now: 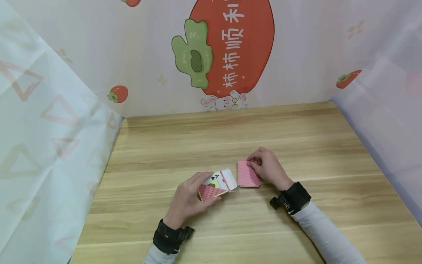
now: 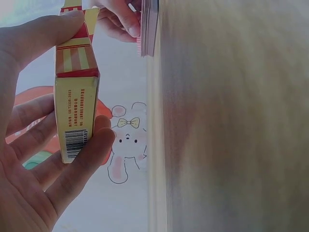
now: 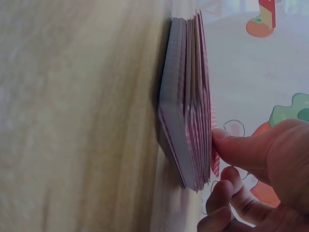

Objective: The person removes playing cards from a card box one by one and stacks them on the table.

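Note:
In my left hand point(image 1: 189, 198) is a red and cream playing-card box point(image 1: 214, 189), held between thumb and fingers and tilted. An ace is printed on its front, and its white end flap stands out toward the right. The left wrist view shows the box's narrow side with a barcode. To the right of the box, a deck of red-backed playing cards point(image 1: 246, 178) lies face down on the table. My right hand point(image 1: 268, 168) pinches the top card at the deck's far right corner. In the right wrist view its thumb point(image 3: 231, 145) lies against that card's patterned back, above the slightly fanned stack.
The wood-grain table point(image 1: 158, 146) reaches back to a white cloth point(image 1: 303, 55) printed with a big red persimmon and a rabbit. More pale cloth hangs along the left and right sides. Black straps with cameras point(image 1: 295, 198) sit on both wrists.

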`<state>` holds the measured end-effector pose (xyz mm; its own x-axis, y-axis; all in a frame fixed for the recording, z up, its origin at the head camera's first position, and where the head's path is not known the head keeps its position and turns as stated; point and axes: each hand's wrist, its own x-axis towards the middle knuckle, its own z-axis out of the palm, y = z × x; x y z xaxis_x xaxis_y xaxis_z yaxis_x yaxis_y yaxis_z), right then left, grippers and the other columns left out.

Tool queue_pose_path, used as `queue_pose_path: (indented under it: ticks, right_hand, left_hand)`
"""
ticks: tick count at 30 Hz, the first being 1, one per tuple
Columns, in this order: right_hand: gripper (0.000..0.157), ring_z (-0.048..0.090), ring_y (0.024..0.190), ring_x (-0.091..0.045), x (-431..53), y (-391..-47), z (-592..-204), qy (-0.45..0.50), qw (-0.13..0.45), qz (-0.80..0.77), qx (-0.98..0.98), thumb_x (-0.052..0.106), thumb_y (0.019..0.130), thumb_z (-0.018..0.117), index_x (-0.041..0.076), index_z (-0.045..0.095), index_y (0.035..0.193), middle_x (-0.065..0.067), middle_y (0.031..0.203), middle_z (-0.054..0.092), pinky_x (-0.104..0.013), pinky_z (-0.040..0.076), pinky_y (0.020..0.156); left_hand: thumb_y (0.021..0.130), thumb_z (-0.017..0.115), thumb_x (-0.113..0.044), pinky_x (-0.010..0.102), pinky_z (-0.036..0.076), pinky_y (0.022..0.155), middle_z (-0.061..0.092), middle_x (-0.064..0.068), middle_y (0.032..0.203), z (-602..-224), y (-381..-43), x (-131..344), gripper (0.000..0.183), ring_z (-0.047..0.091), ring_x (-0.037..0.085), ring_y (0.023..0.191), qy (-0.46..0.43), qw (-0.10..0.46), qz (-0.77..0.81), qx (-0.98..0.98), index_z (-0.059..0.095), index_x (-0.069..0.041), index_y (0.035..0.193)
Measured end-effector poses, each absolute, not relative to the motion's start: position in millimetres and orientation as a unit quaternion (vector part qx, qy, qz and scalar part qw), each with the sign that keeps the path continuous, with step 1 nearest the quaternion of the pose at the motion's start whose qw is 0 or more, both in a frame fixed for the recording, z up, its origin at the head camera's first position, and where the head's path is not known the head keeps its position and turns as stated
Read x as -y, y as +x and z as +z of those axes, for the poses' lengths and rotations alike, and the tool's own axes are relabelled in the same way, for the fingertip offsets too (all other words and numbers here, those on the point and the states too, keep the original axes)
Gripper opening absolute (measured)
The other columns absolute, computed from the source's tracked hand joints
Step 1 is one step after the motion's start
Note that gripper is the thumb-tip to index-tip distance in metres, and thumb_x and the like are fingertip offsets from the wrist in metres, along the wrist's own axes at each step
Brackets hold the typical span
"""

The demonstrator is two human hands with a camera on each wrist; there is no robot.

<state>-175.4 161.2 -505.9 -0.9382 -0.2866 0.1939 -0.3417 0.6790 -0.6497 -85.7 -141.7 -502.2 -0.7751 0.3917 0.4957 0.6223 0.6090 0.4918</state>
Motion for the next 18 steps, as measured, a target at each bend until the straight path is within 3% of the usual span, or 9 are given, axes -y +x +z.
queue_pose_path:
  ticks: [18]
  right_hand:
    - [0.009, 0.053, 0.069, -0.013, -160.0, -175.3, -505.2, 0.193, 0.053, 0.375, 0.905, 0.01, 0.084, 0.081, 0.011, 0.076, 0.091, 0.0, 0.085, 0.063, -0.027, 0.044, 0.06]
  left_hand:
    - [0.072, 0.088, -0.044, 0.026, 0.056, 0.077, 0.066, -0.004, 0.125, -500.8, -84.1, 140.9, 0.074, 0.064, 0.005, 0.099, -0.279, 0.161, -0.338, 0.884, 0.059, -0.015, 0.134]
